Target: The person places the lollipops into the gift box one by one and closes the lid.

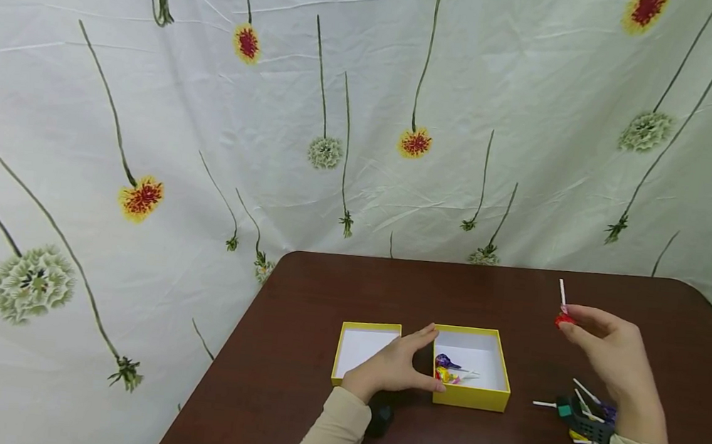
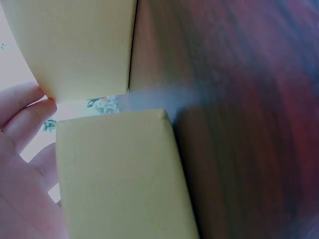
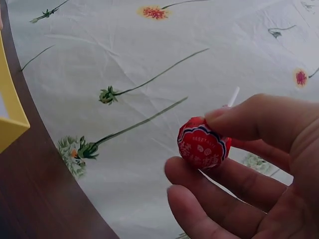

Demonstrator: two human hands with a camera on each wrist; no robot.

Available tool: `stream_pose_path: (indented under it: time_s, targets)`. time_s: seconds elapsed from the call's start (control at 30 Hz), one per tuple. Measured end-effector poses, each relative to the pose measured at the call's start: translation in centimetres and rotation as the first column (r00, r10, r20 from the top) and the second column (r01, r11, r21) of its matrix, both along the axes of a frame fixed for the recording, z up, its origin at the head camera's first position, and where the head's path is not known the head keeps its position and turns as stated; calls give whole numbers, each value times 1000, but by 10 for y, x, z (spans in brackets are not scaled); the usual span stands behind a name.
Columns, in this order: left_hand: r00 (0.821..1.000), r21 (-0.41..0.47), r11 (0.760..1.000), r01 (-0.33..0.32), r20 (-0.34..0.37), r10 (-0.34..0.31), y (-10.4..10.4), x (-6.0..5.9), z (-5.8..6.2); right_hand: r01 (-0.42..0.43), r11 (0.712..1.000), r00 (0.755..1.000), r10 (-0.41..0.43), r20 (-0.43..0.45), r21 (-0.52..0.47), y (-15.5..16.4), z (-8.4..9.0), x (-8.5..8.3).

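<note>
My right hand (image 1: 602, 342) holds a red wrapped lollipop (image 1: 563, 318) above the table, its white stick pointing up. In the right wrist view the thumb and fingers (image 3: 249, 184) pinch the red lollipop (image 3: 203, 145). My left hand (image 1: 399, 363) rests between the yellow box (image 1: 473, 398) and its yellow lid (image 1: 340, 349), thumb against the box's left wall. Two wrapped lollipops (image 1: 447, 370) lie inside the box. The left wrist view shows the fingers (image 2: 22, 112) beside the lid (image 2: 84, 45) and the box wall (image 2: 119, 174).
A small dark basket (image 1: 590, 423) with several lollipops stands by my right wrist on the brown table (image 1: 324, 283). One green lollipop (image 1: 560, 408) lies beside it. A dark object (image 1: 380, 419) sits under my left forearm. A flowered cloth hangs behind.
</note>
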State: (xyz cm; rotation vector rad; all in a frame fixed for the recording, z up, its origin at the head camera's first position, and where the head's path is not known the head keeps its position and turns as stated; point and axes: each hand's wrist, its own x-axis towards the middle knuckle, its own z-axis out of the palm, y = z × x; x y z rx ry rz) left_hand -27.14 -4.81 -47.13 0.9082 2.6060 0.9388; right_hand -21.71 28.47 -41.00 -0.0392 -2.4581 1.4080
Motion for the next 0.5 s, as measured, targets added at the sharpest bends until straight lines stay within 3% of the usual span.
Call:
stream_pose_path:
  time_s: [0.17,0.33,0.5]
  targets:
    - [1000,1,1000,-4,-3,4,0,0,0,-46,999,999,46,19,27,-8,6,0]
    - [1000,3,1000,-4,5,4,0,0,0,-31,993,999,28,32,116,-18,8,1]
    - [1000,3,1000,0,7,0,0,-1,-2,-40,991,999,37,25,129,-25,8,-1]
